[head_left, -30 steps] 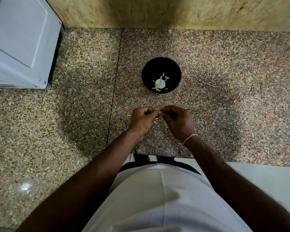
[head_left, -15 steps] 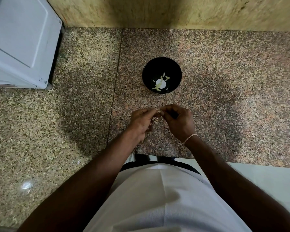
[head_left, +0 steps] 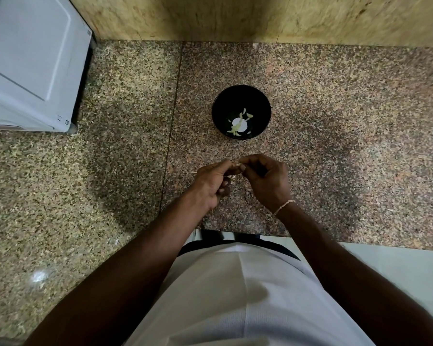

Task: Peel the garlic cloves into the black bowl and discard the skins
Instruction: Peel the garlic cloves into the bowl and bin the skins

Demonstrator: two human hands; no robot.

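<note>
A black bowl [head_left: 241,97] stands on the speckled granite counter [head_left: 335,121], a short way beyond my hands. Inside it lie a few pale garlic cloves [head_left: 245,116] around a bright white patch. My left hand [head_left: 211,183] and my right hand [head_left: 268,181] meet fingertip to fingertip just in front of the bowl. Between their tips both pinch a small garlic clove [head_left: 236,164], which the fingers mostly hide. A thin bracelet circles my right wrist.
A white appliance [head_left: 33,63] fills the back left corner. A tan stone wall [head_left: 260,18] runs along the back of the counter. The counter's front edge [head_left: 360,242] runs just behind my wrists, with pale floor below it on the right.
My left hand's lower fingers have loosened and spread a little. Both hands stay in front of the bowl, still pinching the clove.
</note>
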